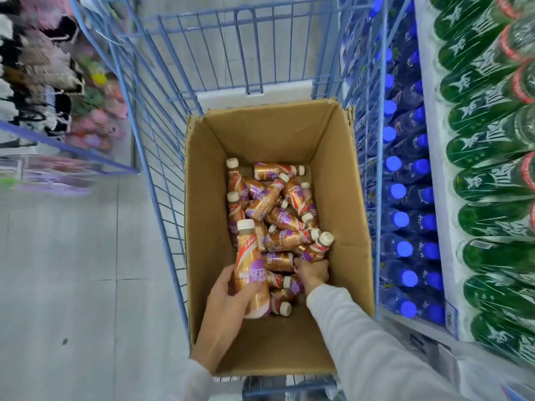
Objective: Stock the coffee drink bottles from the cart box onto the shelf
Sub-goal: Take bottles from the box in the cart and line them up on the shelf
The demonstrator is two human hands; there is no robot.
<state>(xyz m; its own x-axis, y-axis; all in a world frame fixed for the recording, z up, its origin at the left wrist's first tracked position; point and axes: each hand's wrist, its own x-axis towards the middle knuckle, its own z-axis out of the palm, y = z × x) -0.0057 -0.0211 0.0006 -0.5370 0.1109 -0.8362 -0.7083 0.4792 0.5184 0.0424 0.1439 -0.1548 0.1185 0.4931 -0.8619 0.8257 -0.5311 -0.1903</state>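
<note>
"Looking down into the cardboard box (pixel 341 198), what did the left hand (pixel 228 302) have?"

"Its fingers and thumb were wrapped round the lower half of one coffee bottle (pixel 250 270). It was held nearly upright, cap toward the top of the frame, close to the box's left wall and raised above the others."

"And the right hand (pixel 312 273)?"

"Lower centre, just right of the left one, knuckles up, fingers curled down among the loose bottles (pixel 275 209). They met the base of a second bottle (pixel 317 250), which tilted with its cap toward the box's right wall. Whether they actually closed round it, I couldn't tell."

"Where was the rest of the stock?"

"Lying jumbled on the bottom of the box, caps pointing every way, in the middle of the frame. The box sat inside a blue wire cart (pixel 202 47) on a grey floor (pixel 72 256)."

"And the shelf?"

"Along the right edge: rows of blue-capped bottles (pixel 402 192) just beside the cart, and wrapped green bottles (pixel 492 169) further right."
</note>
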